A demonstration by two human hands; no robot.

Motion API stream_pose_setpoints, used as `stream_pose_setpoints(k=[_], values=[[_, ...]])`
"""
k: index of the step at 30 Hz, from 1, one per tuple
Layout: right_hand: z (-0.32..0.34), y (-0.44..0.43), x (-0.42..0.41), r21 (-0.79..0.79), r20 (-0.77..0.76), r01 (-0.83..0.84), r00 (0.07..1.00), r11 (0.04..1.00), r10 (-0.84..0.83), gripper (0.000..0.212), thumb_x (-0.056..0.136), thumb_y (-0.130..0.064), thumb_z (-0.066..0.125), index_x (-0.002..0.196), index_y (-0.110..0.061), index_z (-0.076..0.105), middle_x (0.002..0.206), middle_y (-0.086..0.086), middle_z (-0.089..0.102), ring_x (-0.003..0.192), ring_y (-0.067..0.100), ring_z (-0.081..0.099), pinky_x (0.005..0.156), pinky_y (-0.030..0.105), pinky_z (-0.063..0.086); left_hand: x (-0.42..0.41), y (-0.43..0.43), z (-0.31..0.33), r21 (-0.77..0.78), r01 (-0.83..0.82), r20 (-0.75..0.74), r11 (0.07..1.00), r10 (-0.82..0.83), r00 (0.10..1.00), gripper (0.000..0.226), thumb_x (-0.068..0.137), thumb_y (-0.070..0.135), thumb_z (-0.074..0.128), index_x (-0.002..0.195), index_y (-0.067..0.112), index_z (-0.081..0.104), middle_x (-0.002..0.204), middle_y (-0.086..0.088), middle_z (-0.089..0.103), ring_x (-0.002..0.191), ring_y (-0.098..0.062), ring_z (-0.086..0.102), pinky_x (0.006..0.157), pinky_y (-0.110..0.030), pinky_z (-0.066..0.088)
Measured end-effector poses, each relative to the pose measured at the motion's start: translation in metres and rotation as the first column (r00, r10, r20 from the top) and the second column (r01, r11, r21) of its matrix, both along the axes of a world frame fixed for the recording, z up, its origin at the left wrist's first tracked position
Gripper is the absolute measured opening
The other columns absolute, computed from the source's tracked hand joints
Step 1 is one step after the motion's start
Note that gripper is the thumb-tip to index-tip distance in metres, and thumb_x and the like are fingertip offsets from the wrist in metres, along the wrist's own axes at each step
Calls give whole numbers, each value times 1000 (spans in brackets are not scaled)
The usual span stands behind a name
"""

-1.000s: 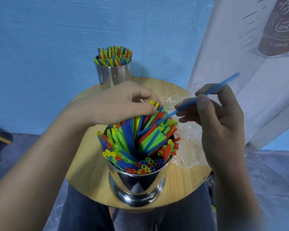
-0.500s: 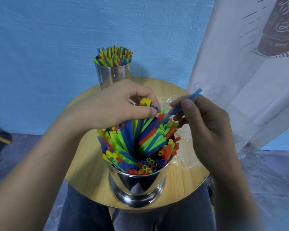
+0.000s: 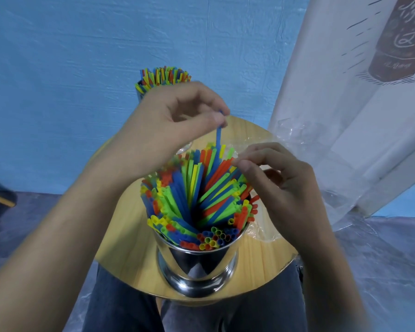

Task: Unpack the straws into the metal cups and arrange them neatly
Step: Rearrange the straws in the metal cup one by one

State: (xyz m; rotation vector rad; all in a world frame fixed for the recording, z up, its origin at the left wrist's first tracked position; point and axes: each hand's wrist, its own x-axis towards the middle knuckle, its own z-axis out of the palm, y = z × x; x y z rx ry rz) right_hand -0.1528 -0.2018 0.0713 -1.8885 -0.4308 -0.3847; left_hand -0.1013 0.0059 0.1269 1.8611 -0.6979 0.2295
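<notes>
At centre-left of the frame the left hand (image 3: 177,121) hangs above the back of the near metal cup (image 3: 197,267). Its fingers (image 3: 215,119) are curled, with thumb and forefinger pinching the top end of one blue straw (image 3: 218,135). That straw's long axis runs almost straight up and down in the picture. Its lower end is already among the straws (image 3: 194,200) at the far edge of the bundle, directly below the pinch, so the coming move looks like a straight push down along that axis.

The bundle fills the near cup and fans outward, with the tips leaning towards every side rather than standing level. The far metal cup (image 3: 139,93), at upper centre, is mostly hidden behind the left hand and already holds its own straws.

At centre-right the right hand (image 3: 283,183) has loosely curled fingers. Its fingertips (image 3: 240,157) touch the red straw ends on the bundle's right side, but I cannot tell whether they pinch one. A clear plastic wrapper (image 3: 264,233) lies on the round wooden surface (image 3: 268,259) beneath that hand.
</notes>
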Motion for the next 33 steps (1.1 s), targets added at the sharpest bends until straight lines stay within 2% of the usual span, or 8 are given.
stream_pose_setpoints(k=[2,4,8,14,21,25,29,33], values=[[0,-1,1,15,-18,-29,999,999,29,11,96,-28,63,93,-34,71,102,-12,67,103,21,66,76,35,58,0,0,2,-109,-28,47,994,33,998,10,95,14,66,102,20,70,85,6,74,85,-25,70,75,-44,54],[0,-2,1,43,-37,-38,999,998,39,9,94,-27,64,93,-34,70,101,-11,68,100,20,66,75,31,57,-1,1,4,-216,-81,101,973,105,989,15,96,9,64,105,21,69,87,5,73,79,-19,68,69,-35,53],[-1,-1,0,57,-41,-18,999,998,20,10,94,-30,63,102,-32,68,101,-17,69,96,10,65,73,20,53,-2,4,9,-432,-193,131,881,273,953,13,97,9,63,103,20,67,90,2,71,76,-16,67,68,-31,52],[-2,0,-1,56,-45,35,998,998,-32,13,99,-30,64,109,-36,70,104,-20,71,102,9,66,78,24,57,-2,15,8,-610,-239,68,756,350,934,5,101,14,61,106,16,61,94,0,66,76,-20,62,70,-32,53],[0,0,-2,69,-23,73,997,995,-71,15,101,-31,61,110,-38,71,104,-20,73,104,14,69,79,38,60,-4,17,5,-690,-265,-10,673,357,934,5,102,15,59,107,13,57,95,-2,63,77,-20,62,73,-32,54],[2,-1,-3,68,22,69,997,995,-71,18,100,-24,62,106,-39,71,100,-21,74,96,12,69,73,28,57,-5,16,0,-692,-275,-57,668,329,943,3,103,14,60,105,14,57,93,0,65,76,-21,63,75,-32,55],[1,-4,-3,172,7,66,998,983,-68,16,97,-16,68,102,-30,76,94,-6,75,81,9,65,67,20,52,-4,16,-9,-709,-302,-130,638,303,944,5,102,11,60,100,14,58,90,1,67,72,-19,65,73,-30,55],[3,-7,-4,324,5,26,1000,946,-29,21,91,-14,70,98,-31,80,84,-3,71,74,14,60,66,25,51,-2,17,-15,-684,-345,-195,643,294,936,10,100,10,64,93,14,58,89,-2,67,73,-19,68,74,-30,55]])
